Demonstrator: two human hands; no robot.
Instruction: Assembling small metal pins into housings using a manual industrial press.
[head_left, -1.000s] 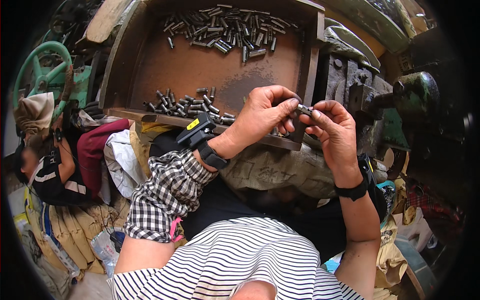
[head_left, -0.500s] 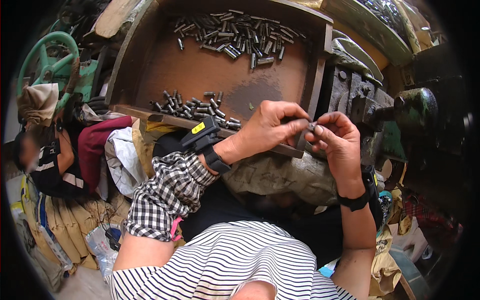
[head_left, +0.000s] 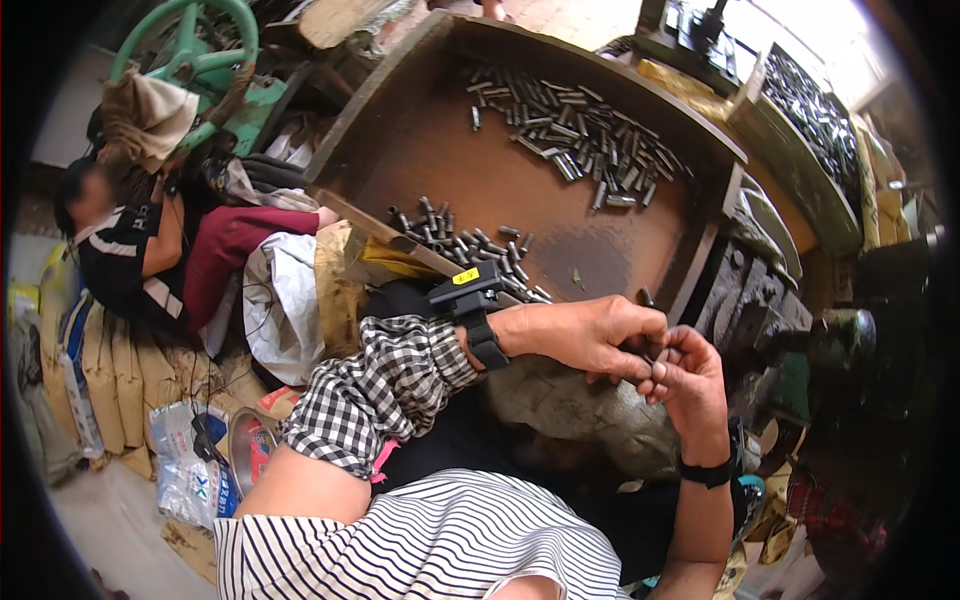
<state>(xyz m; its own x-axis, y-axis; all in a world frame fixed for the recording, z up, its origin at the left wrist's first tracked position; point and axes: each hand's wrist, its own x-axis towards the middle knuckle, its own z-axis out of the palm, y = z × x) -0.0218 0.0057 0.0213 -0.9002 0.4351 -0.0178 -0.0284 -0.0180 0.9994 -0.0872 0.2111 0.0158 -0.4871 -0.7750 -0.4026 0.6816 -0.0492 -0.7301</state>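
Note:
My left hand [head_left: 600,335] and my right hand [head_left: 692,385] meet at the near right corner of a wooden tray [head_left: 445,165]. Their thumbs and fingers pinch together around a small dark metal piece [head_left: 651,357], mostly covered by the fingertips. A dark rounded end [head_left: 646,297] pokes up just beyond my left fingers; what it belongs to is hidden. Inside the tray, a large heap of short, shiny metal tubes [head_left: 590,135] lies toward the far side. A smaller group of similar tubes [head_left: 470,245] lies along the near wall, left of my hands.
Dark, greasy machinery [head_left: 845,350] stands close on my right. Beyond the tray at right is a long bin [head_left: 810,130] full of metal parts. On the left, another person [head_left: 130,240] sits near a green handwheel [head_left: 185,65]. A grey cloth [head_left: 590,410] hangs below my hands.
The view has swung, so the tray and surroundings appear shifted right and tilted. My hands stay together, with the left fingers now covering more of the small metal piece.

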